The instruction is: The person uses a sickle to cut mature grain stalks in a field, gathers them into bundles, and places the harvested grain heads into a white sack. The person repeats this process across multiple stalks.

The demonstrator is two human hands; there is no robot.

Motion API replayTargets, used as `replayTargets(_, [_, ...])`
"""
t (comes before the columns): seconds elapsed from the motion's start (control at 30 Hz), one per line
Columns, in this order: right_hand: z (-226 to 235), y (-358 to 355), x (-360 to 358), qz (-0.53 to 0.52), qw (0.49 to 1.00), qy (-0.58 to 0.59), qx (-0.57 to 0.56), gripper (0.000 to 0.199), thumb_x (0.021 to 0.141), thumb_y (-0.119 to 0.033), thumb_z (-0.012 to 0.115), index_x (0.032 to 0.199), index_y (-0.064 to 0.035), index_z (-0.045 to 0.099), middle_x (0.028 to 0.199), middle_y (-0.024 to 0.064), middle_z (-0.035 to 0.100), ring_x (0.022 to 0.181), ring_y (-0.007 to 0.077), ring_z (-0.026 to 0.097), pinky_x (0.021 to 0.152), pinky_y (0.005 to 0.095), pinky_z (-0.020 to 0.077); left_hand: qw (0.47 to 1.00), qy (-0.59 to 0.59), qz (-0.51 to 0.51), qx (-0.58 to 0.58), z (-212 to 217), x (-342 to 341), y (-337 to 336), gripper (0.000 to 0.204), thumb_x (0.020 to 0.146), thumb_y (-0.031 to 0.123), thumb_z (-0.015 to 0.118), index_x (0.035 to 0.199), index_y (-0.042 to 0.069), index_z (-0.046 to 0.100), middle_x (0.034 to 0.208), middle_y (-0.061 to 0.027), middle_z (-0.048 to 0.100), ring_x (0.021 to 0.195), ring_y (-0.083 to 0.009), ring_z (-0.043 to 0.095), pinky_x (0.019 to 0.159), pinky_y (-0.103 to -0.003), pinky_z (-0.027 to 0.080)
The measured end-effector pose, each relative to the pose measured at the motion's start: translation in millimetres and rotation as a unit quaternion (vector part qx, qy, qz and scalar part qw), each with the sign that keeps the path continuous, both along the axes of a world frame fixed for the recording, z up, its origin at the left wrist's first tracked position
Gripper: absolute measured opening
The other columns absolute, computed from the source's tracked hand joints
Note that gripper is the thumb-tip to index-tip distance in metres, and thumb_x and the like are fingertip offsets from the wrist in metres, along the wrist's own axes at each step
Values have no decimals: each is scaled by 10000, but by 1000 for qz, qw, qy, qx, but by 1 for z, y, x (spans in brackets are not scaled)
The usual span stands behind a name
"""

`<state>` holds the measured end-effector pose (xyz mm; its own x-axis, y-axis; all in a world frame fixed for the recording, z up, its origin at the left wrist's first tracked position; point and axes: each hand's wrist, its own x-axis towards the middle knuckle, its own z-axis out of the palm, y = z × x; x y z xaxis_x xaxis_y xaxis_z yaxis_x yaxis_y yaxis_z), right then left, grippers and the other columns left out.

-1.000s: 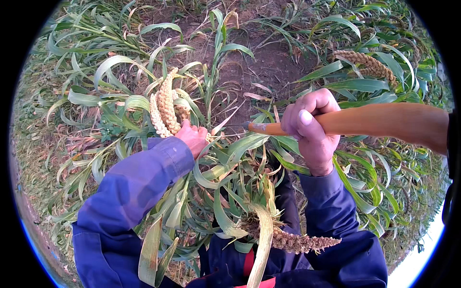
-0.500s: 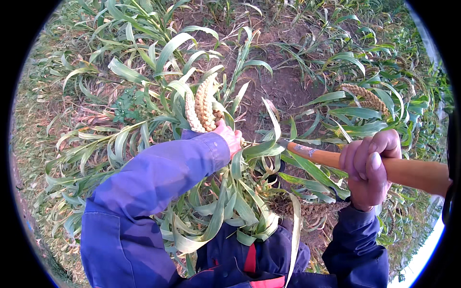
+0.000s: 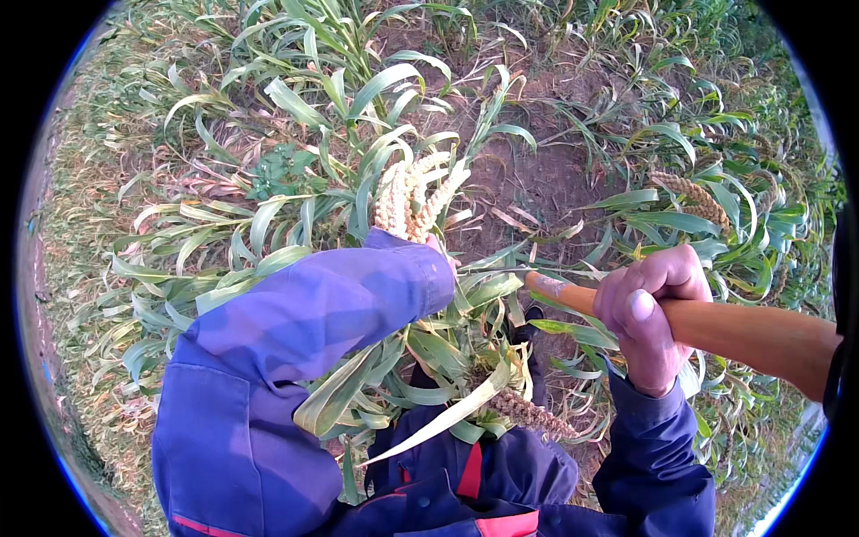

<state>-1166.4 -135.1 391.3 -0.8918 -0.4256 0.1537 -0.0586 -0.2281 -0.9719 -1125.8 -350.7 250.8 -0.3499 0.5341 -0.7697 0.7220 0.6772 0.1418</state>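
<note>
My left hand [image 3: 440, 248], mostly hidden behind its blue sleeve, is closed round a bunch of millet stalks. Pale yellow, bumpy millet heads [image 3: 413, 199] stick up just beyond it, and long green leaves [image 3: 438, 353] hang below. My right hand [image 3: 653, 309] is wrapped round the orange wooden handle [image 3: 573, 292] of a sickle. The sickle's thin blade [image 3: 501, 269] shows almost edge-on, reaching left from the handle toward the stalks under my left hand. A brownish millet head [image 3: 532, 413] droops among the leaves close to my body.
More millet plants [image 3: 358, 80] stand ahead and to the left. On the right, a ripe millet head [image 3: 693, 197] bends over green leaves. Bare brown soil [image 3: 528, 179] with dry litter runs between the plants. A dark shoe [image 3: 530, 322] shows below the blade.
The millet heads in my left hand have spread apart and shifted right in view. My right hand and the sickle have moved slightly left. The drooping leaves and brownish head have swung left.
</note>
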Motion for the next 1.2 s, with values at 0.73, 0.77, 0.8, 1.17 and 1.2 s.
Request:
replayTargets(0.73, [25, 55, 17, 78, 985, 132, 77, 239, 837, -131, 643, 828, -44, 421, 500, 4, 423, 380, 116, 397, 369, 278, 354, 986, 145, 77, 32, -69, 11, -20, 144, 805, 192, 559, 870, 151, 681, 1022, -58, 567, 925, -225, 589, 802, -475, 360])
replayTargets(0.77, [34, 65, 15, 86, 990, 91, 61, 266, 844, -145, 645, 849, -52, 396, 497, 6, 425, 374, 101, 389, 369, 278, 358, 986, 152, 57, 46, -68, 6, -24, 155, 809, 187, 552, 897, 159, 676, 1016, -60, 558, 900, -220, 591, 788, -467, 362])
replayTargets(0.8, [38, 71, 18, 59, 994, 69, 53, 263, 853, -155, 638, 860, -59, 393, 497, -8, 403, 368, 93, 356, 362, 270, 330, 984, 160, 61, 46, -67, 4, -22, 163, 807, 186, 548, 906, 154, 673, 1018, -57, 548, 883, -217, 592, 779, -454, 364])
replayTargets(1.17, [14, 93, 28, -98, 988, 88, 77, 181, 868, -128, 568, 880, -69, 396, 513, -27, 345, 401, 76, 303, 395, 253, 303, 912, 305, 64, 267, -55, 59, -2, 104, 755, 174, 566, 766, 160, 668, 996, -97, 550, 691, -203, 571, 719, -436, 397])
replayTargets(1.2, [6, 91, 27, -110, 988, 80, 68, 179, 870, -128, 566, 881, -69, 397, 516, -27, 344, 405, 78, 306, 399, 254, 305, 906, 329, 50, 260, -55, 62, -2, 86, 740, 186, 577, 739, 161, 660, 1015, -85, 545, 678, -190, 566, 715, -434, 403])
